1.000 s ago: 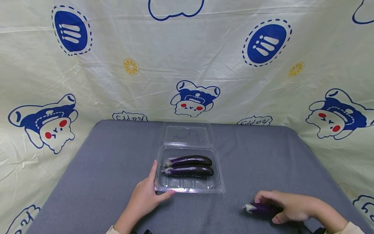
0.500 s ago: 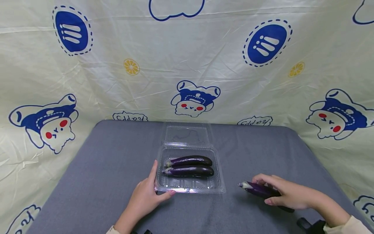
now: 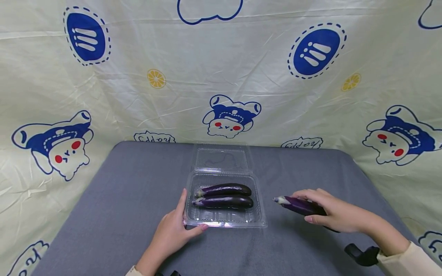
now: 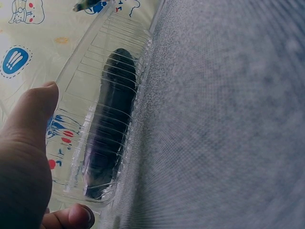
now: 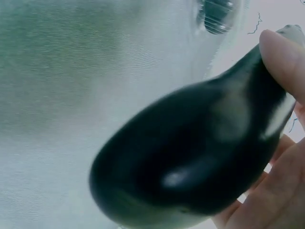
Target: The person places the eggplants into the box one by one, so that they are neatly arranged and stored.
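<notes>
A clear plastic clamshell container (image 3: 259, 214) lies open on the table, its lid (image 3: 221, 157) folded back toward the wall. Two glossy dark purple eggplants (image 3: 224, 201) rest side by side in its base, pale stem ends to the left. At the container's near left corner, my left hand (image 3: 172, 232) holds it, thumb on the front rim and a finger along the left side. My right hand (image 3: 331, 211) grips a third eggplant (image 3: 300, 206) from above, right of the container and over the table. Its stem end points left toward the container; the rounded end (image 5: 157, 176) fills the right wrist view.
Grey cloth covers the table (image 3: 138, 184). Behind and beside it hangs a pale sheet (image 3: 221, 57) printed with blue cartoon figures. A black strap piece (image 3: 362, 255) sits by the right sleeve.
My right hand has lifted the third eggplant off the table near the front and carried it forward and left, closer to the container. My left hand and the container stay in place.
</notes>
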Available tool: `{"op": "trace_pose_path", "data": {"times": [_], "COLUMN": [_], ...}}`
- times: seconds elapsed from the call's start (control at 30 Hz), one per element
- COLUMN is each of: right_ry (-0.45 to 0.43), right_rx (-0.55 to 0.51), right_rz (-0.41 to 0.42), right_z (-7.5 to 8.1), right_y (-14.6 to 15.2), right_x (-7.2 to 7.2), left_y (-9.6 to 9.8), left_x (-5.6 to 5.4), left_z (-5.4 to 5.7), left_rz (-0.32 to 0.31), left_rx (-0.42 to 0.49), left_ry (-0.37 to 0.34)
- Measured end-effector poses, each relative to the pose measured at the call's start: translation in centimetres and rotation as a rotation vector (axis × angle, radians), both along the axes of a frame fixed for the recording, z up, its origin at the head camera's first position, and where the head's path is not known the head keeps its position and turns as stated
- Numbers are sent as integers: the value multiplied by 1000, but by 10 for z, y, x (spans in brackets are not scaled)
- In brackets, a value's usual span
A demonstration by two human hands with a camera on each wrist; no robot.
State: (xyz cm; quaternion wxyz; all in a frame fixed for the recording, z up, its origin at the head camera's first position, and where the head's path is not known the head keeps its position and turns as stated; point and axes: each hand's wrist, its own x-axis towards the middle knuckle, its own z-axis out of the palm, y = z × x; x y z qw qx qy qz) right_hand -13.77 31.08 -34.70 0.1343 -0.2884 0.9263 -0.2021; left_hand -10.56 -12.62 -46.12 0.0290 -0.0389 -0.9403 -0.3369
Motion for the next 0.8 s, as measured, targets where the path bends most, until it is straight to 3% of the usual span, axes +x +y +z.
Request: {"op": "trace_pose_path", "data": {"times": [0.47,0.8], "right_ry": [152,125], "right_rx": [-23,6], "right_rz": [37,74], "right_z": [15,24], "right_y": [-31,-58], "right_x": [-14,-28], "left_y": [1,0], "left_x": [0,0], "left_z": [0,1], "left_rz": [8,8], "left_rx": [9,6], "left_ry": [3,-6]}}
